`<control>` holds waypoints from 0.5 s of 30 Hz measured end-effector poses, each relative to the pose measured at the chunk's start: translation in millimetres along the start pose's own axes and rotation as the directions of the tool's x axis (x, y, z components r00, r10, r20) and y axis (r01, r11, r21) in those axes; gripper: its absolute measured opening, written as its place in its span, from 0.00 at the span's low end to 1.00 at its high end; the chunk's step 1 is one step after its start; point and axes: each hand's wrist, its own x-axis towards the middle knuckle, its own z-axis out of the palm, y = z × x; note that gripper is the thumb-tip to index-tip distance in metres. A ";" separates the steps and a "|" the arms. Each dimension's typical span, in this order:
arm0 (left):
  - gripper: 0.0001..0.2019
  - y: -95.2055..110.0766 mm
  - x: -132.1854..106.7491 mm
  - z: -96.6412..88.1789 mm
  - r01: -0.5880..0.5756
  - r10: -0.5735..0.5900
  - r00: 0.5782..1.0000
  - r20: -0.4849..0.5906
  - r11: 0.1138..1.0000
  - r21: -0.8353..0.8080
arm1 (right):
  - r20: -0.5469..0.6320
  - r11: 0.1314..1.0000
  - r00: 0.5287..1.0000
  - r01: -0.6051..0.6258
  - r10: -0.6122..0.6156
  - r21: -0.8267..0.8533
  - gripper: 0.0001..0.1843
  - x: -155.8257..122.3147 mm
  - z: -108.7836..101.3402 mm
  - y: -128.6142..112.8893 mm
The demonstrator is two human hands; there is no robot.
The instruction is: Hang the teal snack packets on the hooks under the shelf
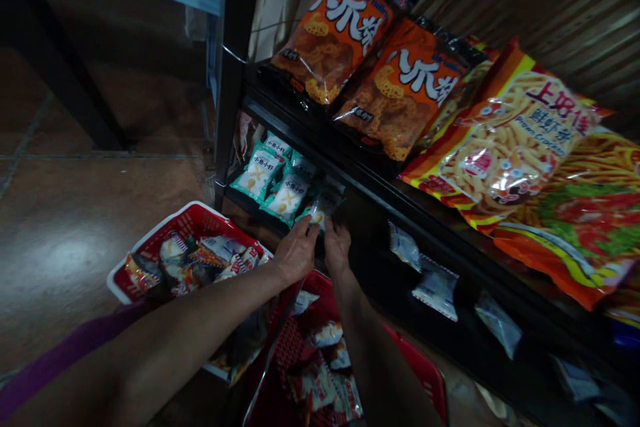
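My left hand (296, 252) and my right hand (337, 245) reach together to the low dark shelf (380, 267). Both pinch a small snack packet (318, 212), which they hold at the end of a row of green and white snack packets (273, 180) on that shelf. My fingers are closed around the packet's lower edge. Under my arms stand two red baskets, one on the left (150, 240) and one nearer me (425, 373), each full of small snack packets.
Big orange snack bags (345, 27) and yellow prawn cracker bags (510, 140) lie on the upper shelf. A few pale packets (437, 290) lie further right on the low shelf. A black upright post (233, 73) stands at the shelf's left end. Brown tiled floor (60, 240) on the left.
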 end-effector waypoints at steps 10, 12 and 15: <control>0.30 -10.9 27.9 19.6 0.047 -0.053 0.995 -0.086 0.997 -0.065 | -0.011 0.949 0.979 -0.197 0.206 0.245 0.27 -10.3 5.4 -7.1; 0.30 -13.5 31.0 23.9 0.044 -0.053 0.994 -0.100 0.995 -0.092 | 0.011 0.948 0.980 -0.194 0.198 0.252 0.28 -11.6 4.1 -6.2; 0.29 -16.0 36.9 28.4 0.071 -0.092 0.986 -0.137 0.986 -0.149 | 0.029 0.946 0.981 -0.191 0.190 0.264 0.29 -13.0 2.7 -3.7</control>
